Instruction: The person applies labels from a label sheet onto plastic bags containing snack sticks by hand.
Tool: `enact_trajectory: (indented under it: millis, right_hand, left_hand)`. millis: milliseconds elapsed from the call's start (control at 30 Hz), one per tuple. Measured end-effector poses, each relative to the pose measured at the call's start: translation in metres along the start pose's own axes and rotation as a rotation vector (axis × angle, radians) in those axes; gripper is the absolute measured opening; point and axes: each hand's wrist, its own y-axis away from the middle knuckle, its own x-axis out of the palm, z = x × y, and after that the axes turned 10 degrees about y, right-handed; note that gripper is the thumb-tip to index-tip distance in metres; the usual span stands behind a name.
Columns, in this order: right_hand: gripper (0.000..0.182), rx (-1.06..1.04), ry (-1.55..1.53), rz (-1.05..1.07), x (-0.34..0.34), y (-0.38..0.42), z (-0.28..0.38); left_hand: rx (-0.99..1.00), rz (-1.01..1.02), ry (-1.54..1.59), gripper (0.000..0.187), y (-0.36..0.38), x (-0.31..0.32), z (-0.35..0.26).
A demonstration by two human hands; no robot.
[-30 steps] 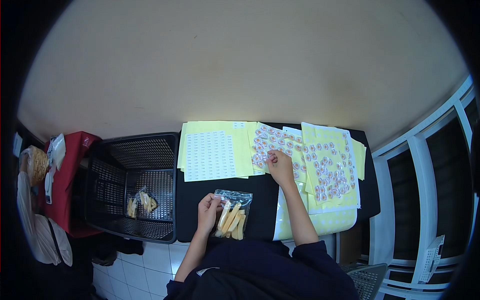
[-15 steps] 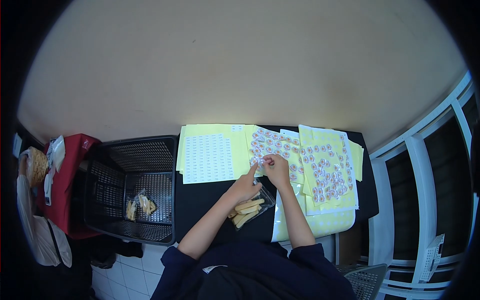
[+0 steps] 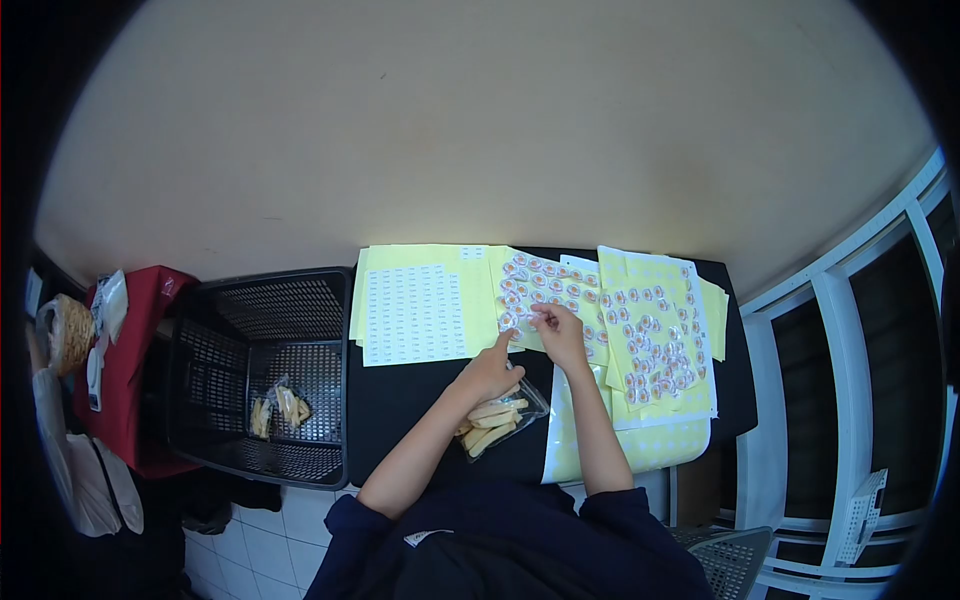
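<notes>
clear plastic bag (image 3: 534, 402) of pale sticks (image 3: 485, 437) is the main thing in play, lying on the black cloth (image 3: 400, 395) to the right of the black crate (image 3: 350, 400). looks light, floppy on the outside with stiffish pieces inside, prob a bit slick too. i'd guess the sticks snap if you squeeze, so hold it by the flat plastic margin, not the lumpy middle.

left hand (image 3: 487, 375) is right of the crate, over the upper part of the bag. index is stuck out toward the dotty sheet, the others look curled; can't tell if the thumb has any grip on the bag. right hand (image 3: 562, 335) is further right of the crate, over that same sheet, thumb and index tips together. can't tell if there's a sticker between them. stickers look thin and bendy, so an edge is the spot to take one.

count time: one bag by the hands, maybe five or six sticks showing, overlapped so don't quote me. one crate, what looks like two small packs (image 3: 288, 405) inside. one sheet of small white labels (image 3: 415, 315) just right of the crate, then at least two sheets with round stickers further right, a middle one (image 3: 545, 268) and a far one (image 3: 655, 350). way too many stickers to count. one other person's sleeve (image 3: 95, 490) left of the crate.
</notes>
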Motion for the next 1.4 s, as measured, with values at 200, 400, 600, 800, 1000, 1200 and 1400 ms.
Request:
enact_trajectory:
  millis: [200,400,600,800,1000,1200,1400]
  right_hand:
    - [0.03,0.081,-0.373,-0.03,-0.021,0.006,0.009]
    - [0.028,0.035,-0.565,0.015,-0.044,0.031,0.071]
    - [0.029,-0.022,-0.479,0.055,-0.015,0.072,0.088]
    - [0.023,0.035,-0.31,-0.128,0.017,0.097,0.093]
    - [0.022,0.04,-0.283,-0.177,0.02,0.099,0.091]
    - [0.024,-0.117,-0.08,-0.206,0.009,0.096,0.098]
    - [0.022,-0.17,-0.055,-0.203,0.003,0.094,0.103]
  left_hand:
    - [0.002,-0.063,0.261,0.07,0.025,-0.009,-0.01]
    - [0.068,-0.286,0.617,0.049,0.033,-0.019,0.002]
    - [0.179,-0.592,0.95,0.021,0.026,-0.021,0.021]
    - [0.235,-0.599,1.093,0.016,0.034,-0.019,0.006]
    - [0.268,-0.686,1.001,0.016,0.033,-0.014,0.011]
    - [0.289,-0.624,0.885,0.016,0.037,-0.018,0.008]
    - [0.295,-0.681,0.778,0.017,0.039,-0.02,0.0]
